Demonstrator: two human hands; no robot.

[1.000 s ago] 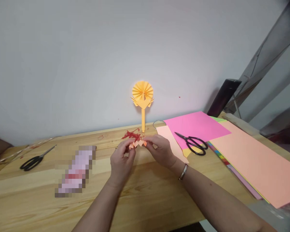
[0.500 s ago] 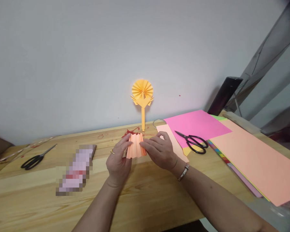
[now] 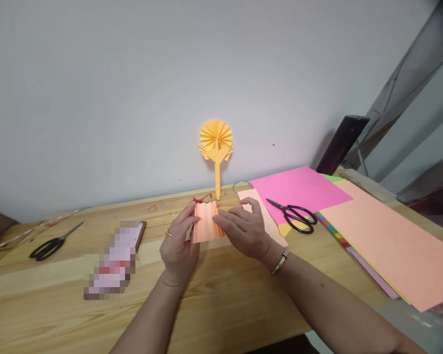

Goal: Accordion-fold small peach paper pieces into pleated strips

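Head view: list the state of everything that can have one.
pleated paper: folded in pleats, held upright.
left hand: closed on the paper's left edge.
right hand: closed on its right edge.
paper fan: spread open, upright against the wall.
right scissors: closed, partly on the pink sheet.
left scissors: closed, on the table.

A plain pale wall (image 3: pixel 96 98) was seen filling the upper view, softly and evenly lit, with a faint pinkish tint low towards the right. A light wooden desk (image 3: pixel 224 300) was set flush against it. At far right, slanted grey framing (image 3: pixel 409 83) was glimpsed, blurred.
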